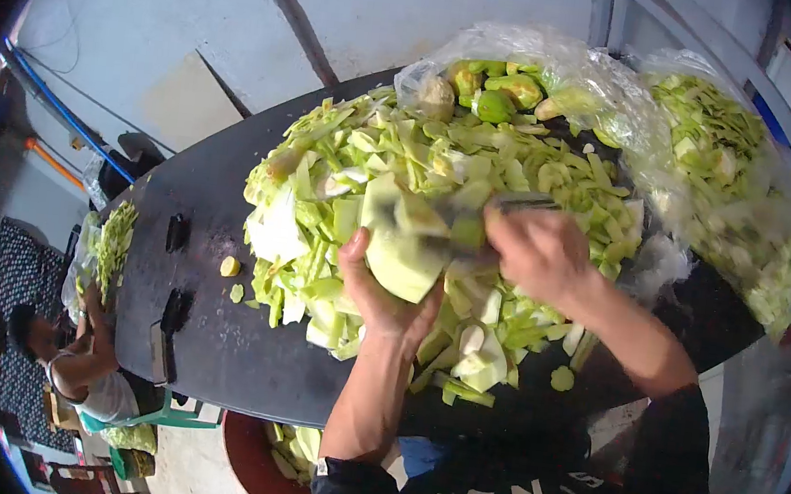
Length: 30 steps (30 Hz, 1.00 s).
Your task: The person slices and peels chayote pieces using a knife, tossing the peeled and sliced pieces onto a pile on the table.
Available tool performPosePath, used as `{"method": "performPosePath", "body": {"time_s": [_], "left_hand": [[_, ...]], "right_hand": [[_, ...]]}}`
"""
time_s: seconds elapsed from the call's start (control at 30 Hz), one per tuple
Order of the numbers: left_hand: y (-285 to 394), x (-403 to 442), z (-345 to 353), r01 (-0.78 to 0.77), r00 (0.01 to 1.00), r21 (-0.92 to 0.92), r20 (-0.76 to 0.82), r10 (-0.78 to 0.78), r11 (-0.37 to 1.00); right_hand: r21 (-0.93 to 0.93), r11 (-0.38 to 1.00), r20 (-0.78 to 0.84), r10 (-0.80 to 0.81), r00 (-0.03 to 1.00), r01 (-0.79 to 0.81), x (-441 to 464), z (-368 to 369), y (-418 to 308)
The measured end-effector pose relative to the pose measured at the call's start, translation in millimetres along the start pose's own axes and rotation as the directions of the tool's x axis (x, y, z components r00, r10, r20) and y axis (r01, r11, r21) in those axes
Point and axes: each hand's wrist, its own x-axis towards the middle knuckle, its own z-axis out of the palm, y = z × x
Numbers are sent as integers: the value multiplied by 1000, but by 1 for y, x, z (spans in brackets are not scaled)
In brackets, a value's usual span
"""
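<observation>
My left hand (pixel 383 294) is wrapped round the near end of a large, pale green peeled fruit (pixel 403 269) that looks like green papaya. Close by on the right, my right hand (pixel 544 253) is closed round a knife (pixel 525 202). Motion smears the knife, and where its blade meets the fruit cannot be made out. Beneath both hands spreads a big heap of pale green slices and peelings (pixel 366 157). Several whole green and yellow fruits (pixel 495 106) lie at the back of the heap.
The heap is on a dark table (pixel 217 199). A clear plastic bag (pixel 731 176) full of green pieces stands at right. Below the front edge sits a red tub (pixel 248 458) with pieces. Another person (pixel 102 375) sits at the left end, hands on green vegetables (pixel 116 242).
</observation>
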Motion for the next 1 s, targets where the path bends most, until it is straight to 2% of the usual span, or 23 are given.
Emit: {"method": "performPosePath", "body": {"time_s": [0.07, 0.2, 0.27, 0.3, 0.33, 0.4, 0.43, 0.47, 0.5, 0.53, 0.6, 0.67, 0.73, 0.77, 0.8, 0.87, 0.9, 1.0], "left_hand": [[0, 3, 0, 42, 999, -30, -4, -42, 999], [1, 3, -7, 67, 997, -61, -27, -69, 996], [2, 9, -10, 58, 998, -89, 12, -57, 994], [3, 9, -13, 81, 992, -64, 100, -74, 995], [1, 7, -18, 75, 988, -123, 145, -57, 989], [0, -2, -13, 93, 993, -86, -66, -99, 992], [-1, 3, -17, 89, 996, -78, -5, -90, 993], [-3, 8, -21, 88, 995, -72, 55, -84, 993], [-2, 8, -19, 158, 968, -110, 215, -132, 981], [-2, 8, -15, 161, 965, -108, 226, -134, 981], [-1, 7, -8, 135, 966, -53, 228, -119, 989], [-1, 5, -11, 144, 965, -84, 233, -121, 986], [2, 9, -4, 101, 989, -209, -85, -121, 973], [1, 14, -15, 91, 995, -265, -10, -97, 960], [1, 16, -18, 89, 995, -265, -12, -96, 960], [0, 20, -21, 41, 999, -205, 3, -41, 978], [2, 20, -24, 58, 998, -215, 22, -55, 975], [4, 13, -19, 72, 996, -183, 60, -62, 980]], "right_hand": [[28, 986, 23, 166, 986, -166, -3, 5, 15], [53, 988, 40, 146, 988, -148, 0, -8, 4], [133, 991, -29, -1, 1000, 4, 5, -15, -2], [110, 993, -57, -43, 997, 49, 7, -18, -5], [110, 993, -56, -40, 998, 46, 7, -19, -7], [58, 985, -137, -154, 979, 163, 6, -21, -9], [21, 985, -112, -166, 980, 169, 5, -23, -5], [71, 997, -57, -28, 998, 32, 5, -10, 3], [39, 997, -26, 61, 998, -60, 0, 2, 16], [2, 989, -2, 148, 989, -148, -1, 5, 25], [-18, 991, -38, 132, 991, -132, -2, 2, 27], [-17, 992, -45, 126, 991, -127, -4, -1, 20], [103, 994, -46, 46, 998, -41, 1, -9, 12], [91, 995, -114, -23, 993, 33, 1, -10, 8], [92, 995, -113, -24, 993, 34, 3, -14, 2], [-34, 956, -225, -291, 930, 291, 6, -19, -11], [-105, 929, -214, -369, 904, 355, 5, -18, -14], [-134, 902, -219, -432, 875, 411, 3, -16, -25]]}}
